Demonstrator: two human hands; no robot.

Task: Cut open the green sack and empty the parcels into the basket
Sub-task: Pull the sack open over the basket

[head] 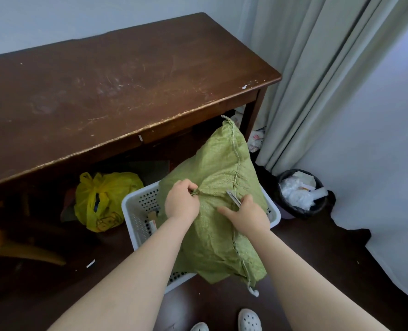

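A stuffed green woven sack (218, 168) lies across a white perforated basket (136, 206) on the dark floor, its stitched seam running down the right side. My left hand (181, 203) pinches a bunched fold of the sack's fabric near its middle. My right hand (247, 215) holds a small utility knife (233, 197) with the blade pointing up-left against the sack beside the seam. A few small parcels show inside the basket at its left side. The sack's contents are hidden.
A dark wooden table (117, 87) stands behind the basket. A yellow plastic bag (102, 199) sits under it to the left. At the right, a black bin (302, 193) full of waste stands by a pale curtain (317, 68). My white shoes (249, 320) are at the bottom.
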